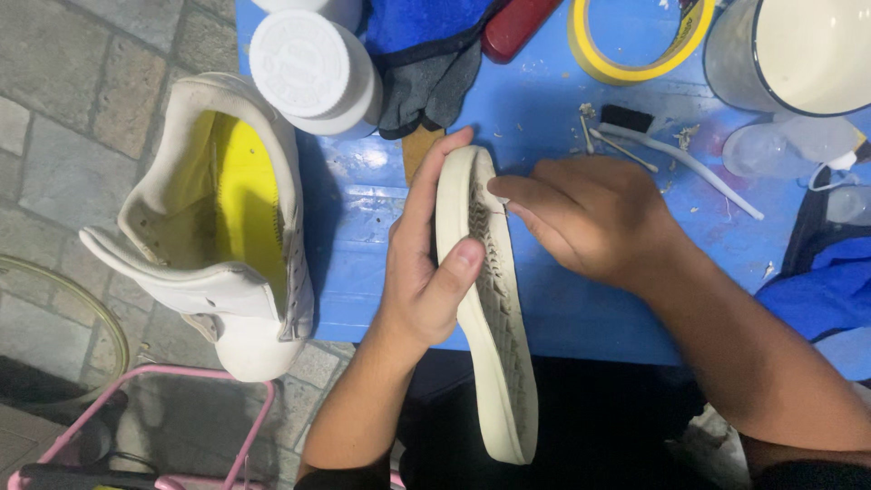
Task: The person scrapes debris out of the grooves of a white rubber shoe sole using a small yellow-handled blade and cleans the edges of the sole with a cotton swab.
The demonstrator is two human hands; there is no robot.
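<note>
1. Head view: detached cream shoe sole [490, 308] held on edge over the blue table [544, 299]. Long axis runs away from the person, toe end far, heel end near and low.
2. Left hand [422, 272] wraps the sole from its left side, thumb clamped across the tread.
3. Right hand [590, 218] comes in from the right, fingers curled, tips touching the tread near the toe end; anything pinched there is hidden.
4. White sneaker upper [227, 227] lies off the table's left edge; toothbrush [671, 150], tape roll [635, 45], white jar [313, 73] beyond.
</note>
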